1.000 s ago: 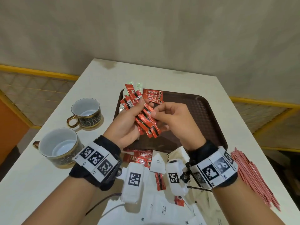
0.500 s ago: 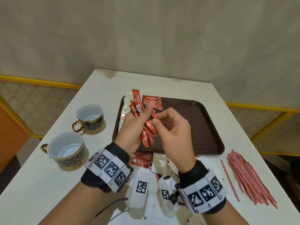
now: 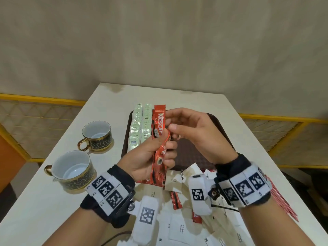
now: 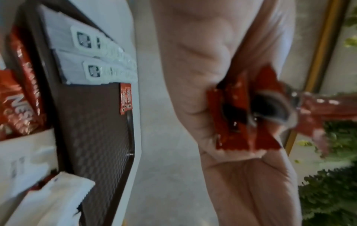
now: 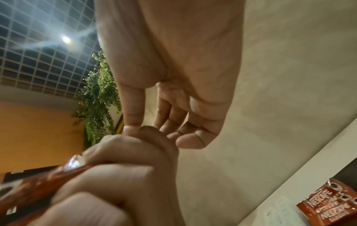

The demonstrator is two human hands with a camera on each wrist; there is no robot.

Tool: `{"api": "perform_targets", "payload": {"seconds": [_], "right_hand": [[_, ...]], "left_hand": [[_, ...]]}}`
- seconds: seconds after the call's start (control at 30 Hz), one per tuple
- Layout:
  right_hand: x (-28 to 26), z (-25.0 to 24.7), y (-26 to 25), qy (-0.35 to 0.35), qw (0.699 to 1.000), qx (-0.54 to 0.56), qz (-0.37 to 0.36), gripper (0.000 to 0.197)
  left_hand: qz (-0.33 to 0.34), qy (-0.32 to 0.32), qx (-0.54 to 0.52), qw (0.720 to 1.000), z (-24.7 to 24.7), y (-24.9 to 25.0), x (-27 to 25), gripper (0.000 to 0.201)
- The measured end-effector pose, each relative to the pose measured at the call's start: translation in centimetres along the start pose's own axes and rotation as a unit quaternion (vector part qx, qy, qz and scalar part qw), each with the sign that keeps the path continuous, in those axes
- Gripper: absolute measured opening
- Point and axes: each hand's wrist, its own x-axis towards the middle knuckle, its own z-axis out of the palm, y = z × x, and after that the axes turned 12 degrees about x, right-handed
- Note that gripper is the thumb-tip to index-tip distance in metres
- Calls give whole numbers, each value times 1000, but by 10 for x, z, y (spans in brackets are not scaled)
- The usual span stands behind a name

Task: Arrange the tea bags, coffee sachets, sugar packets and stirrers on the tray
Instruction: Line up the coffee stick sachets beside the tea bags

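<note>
My left hand [image 3: 165, 146] grips a bundle of red coffee sachets [image 3: 159, 137] upright above the brown tray [image 3: 192, 154]. In the left wrist view the sachets' lower ends [image 4: 237, 116] lie blurred against the palm. My right hand [image 3: 172, 121] is beside the bundle's upper part, fingers loosely curled, its thumb [image 5: 133, 130] touching a left-hand finger; I see nothing held in it. Pale green tea bags [image 3: 141, 126] lie in two rows on the tray's left side. One coffee sachet [image 4: 126, 98] lies on the tray by them.
Two black-and-gold cups [image 3: 97, 134] [image 3: 71, 167] stand left of the tray. White sugar packets [image 3: 177, 228] and loose coffee sachets [image 3: 176, 200] are scattered on the table's near end. Red stirrers [image 3: 282, 201] lie at the right edge, behind my right wrist.
The fanned sachets in my left hand have been gathered into an upright bundle. Both hands have risen, and my right hand has moved to the bundle's upper part.
</note>
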Motion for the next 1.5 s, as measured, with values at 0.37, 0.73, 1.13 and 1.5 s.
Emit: {"api": "perform_targets", "payload": {"seconds": [0.37, 0.73, 1.13, 1.5], "right_hand": [[4, -2, -14, -12, 998, -54, -13, 1], [-16, -12, 6, 46, 993, 102, 49, 12], [-1, 5, 5, 104, 992, 74, 9, 24], [37, -13, 22, 89, 993, 48, 57, 7]], "left_hand": [[-70, -130, -70, 987, -9, -2, -16, 55], [-53, -54, 108, 991, -2, 16, -24, 50], [29, 175, 309, 934, 10, 2, -12, 35], [-28, 220, 368, 903, -10, 0, -13, 38]]}}
